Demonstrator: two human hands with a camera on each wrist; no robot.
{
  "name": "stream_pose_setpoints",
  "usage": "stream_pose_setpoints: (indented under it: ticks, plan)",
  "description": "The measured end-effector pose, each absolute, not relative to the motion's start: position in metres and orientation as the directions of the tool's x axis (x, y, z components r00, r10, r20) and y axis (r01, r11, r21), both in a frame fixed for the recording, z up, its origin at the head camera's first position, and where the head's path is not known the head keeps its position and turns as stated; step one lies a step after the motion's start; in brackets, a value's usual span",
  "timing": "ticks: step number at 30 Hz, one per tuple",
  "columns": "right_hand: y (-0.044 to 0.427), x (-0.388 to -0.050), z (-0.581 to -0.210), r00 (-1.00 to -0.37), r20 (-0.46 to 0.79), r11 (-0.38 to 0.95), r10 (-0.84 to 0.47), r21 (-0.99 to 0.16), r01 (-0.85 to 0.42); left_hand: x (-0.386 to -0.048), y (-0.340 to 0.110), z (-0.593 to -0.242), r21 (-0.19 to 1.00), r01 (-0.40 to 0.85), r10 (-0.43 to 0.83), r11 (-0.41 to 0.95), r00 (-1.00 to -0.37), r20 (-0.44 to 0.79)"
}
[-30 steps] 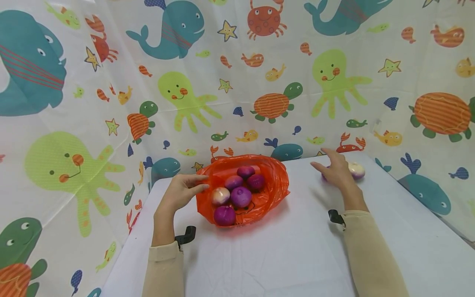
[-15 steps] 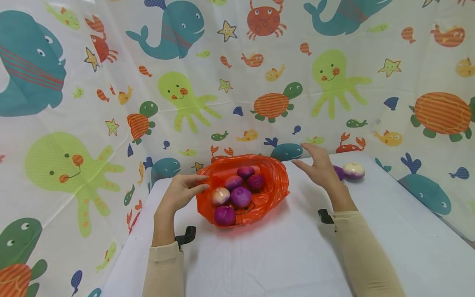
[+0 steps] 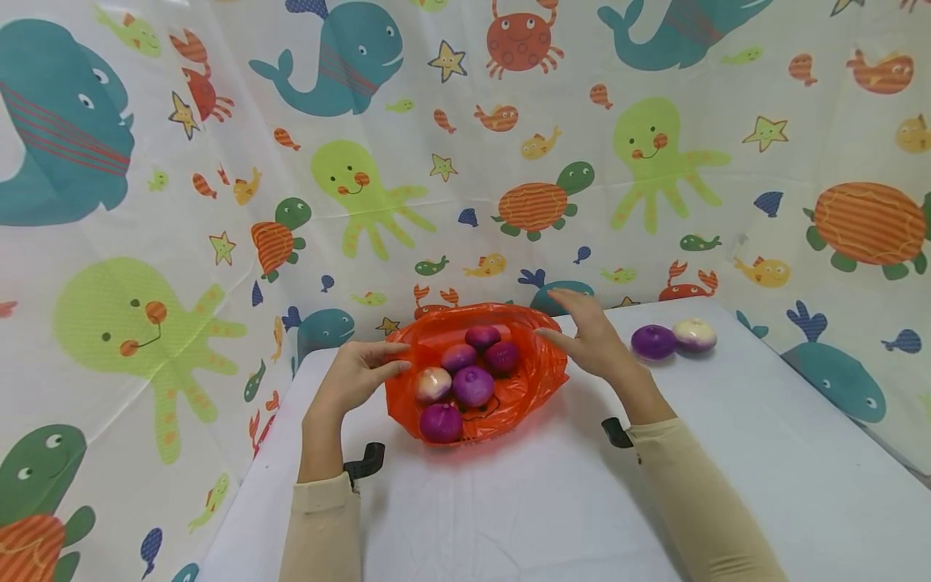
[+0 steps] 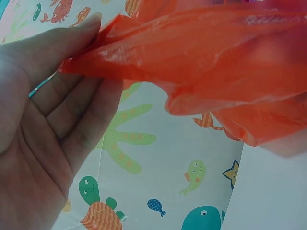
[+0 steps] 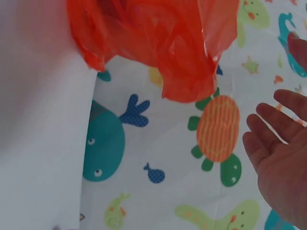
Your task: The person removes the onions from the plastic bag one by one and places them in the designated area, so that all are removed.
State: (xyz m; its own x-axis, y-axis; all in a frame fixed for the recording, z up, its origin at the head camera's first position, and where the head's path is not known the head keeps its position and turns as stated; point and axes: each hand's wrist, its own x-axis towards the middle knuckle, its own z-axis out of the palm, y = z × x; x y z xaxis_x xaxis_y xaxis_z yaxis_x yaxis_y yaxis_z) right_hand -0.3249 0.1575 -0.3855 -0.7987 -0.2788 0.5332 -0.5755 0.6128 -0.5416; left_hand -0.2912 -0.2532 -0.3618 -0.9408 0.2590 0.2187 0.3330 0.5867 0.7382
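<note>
An orange-red plastic bag [image 3: 520, 396] lies opened wide on the table, with several purple onions [image 3: 473, 386] and one pale, purple-tinged onion [image 3: 432, 385] inside. At the bag's left edge is the left hand [image 3: 356, 376]; in the left wrist view that hand [image 4: 53, 96] pinches a corner of the bag [image 4: 201, 57] between thumb and fingers. The right hand [image 3: 592, 339] is beside the bag's right rim, thumb and fingers spread. In the right wrist view the right hand [image 5: 283, 143] holds nothing, and a gap separates it from the bag [image 5: 187, 52].
On the white table [image 3: 509, 509], right of the right hand, a purple onion [image 3: 654, 343] and a white-and-purple one [image 3: 694, 335] sit side by side. A curtain [image 3: 451, 121] printed with sea animals stands behind the table and along its left side.
The right hand has moved left, from over the two onions at the right to the bag's right rim, leaving both onions in plain view. The left hand and bag have stayed in place.
</note>
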Motion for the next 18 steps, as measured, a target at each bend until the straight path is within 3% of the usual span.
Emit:
stream_pose_setpoints:
  ticks: [9,18]
  plan:
    - [0.131,-0.316,-0.386,-0.795,0.507,0.571,-0.334,-0.563,-0.598,-0.291,-0.254,-0.361,0.736,0.333,0.259,0.59,-0.941,0.218]
    - [0.104,-0.308,-0.392,-0.71,0.55,0.462,-0.439,-0.54,-0.704,-0.292,-0.255,-0.362,0.73,0.338,0.26,0.594,-0.939,0.223]
